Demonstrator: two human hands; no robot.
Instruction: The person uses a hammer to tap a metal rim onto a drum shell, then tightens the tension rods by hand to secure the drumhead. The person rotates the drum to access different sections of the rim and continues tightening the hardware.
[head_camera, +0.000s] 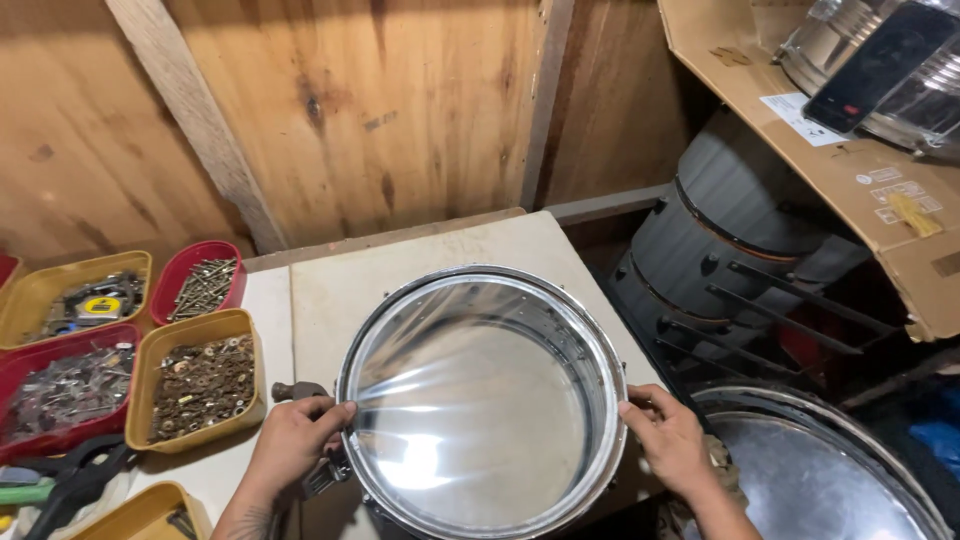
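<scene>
Left hand (296, 440) and right hand (672, 440) closed on chrome hoop (480, 280) over clear drumhead (470, 400). Risk judged: uneven pressure could crease film; drum near table (420, 250) edge.

Both hands grip the rim of the drum (482, 400), the left hand (295, 440) on one side and the right hand (670, 440) on the other. Just outside the left grip, a yellow tray of washers (200, 385) and black clamps (75, 475) crowd the way. Beyond the grip, bare tabletop (420, 260) runs open to the wooden wall (350, 110). Outside the right grip, the table ends; another drum (820, 470) sits close by, with stacked dark shells (720, 250) behind.
</scene>
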